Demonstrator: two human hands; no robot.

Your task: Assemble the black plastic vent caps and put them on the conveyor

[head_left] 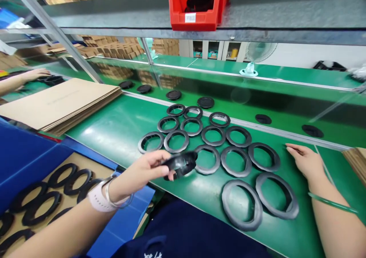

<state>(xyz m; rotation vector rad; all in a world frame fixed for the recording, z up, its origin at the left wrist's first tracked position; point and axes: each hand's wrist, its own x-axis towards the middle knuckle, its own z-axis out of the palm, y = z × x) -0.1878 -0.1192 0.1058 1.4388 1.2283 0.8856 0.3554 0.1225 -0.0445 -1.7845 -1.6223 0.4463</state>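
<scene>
My left hand (pixel 156 165) grips a black plastic ring (pixel 183 163) by its left side. The ring is tilted and slightly blurred, above the near edge of the green work surface (pixel 114 124). Beyond and to the right of it lie several black rings in loose rows, among them one ring (pixel 206 170) close behind the held one. My right hand (pixel 307 161) is at the right, over the green surface, with fingers stretched out and nothing visible in them. A larger-looking ring (pixel 261 155) lies a short way to its left, apart from the fingertips.
Flat cardboard sheets (pixel 60 101) are stacked at the left. Below, a blue box (pixel 31 143) holds several rings on cardboard. A red bin (pixel 194 23) stands on the overhead shelf (pixel 286 10). Another person's hand (pixel 36 74) shows at far left. More cardboard (pixel 356 164) lies at right.
</scene>
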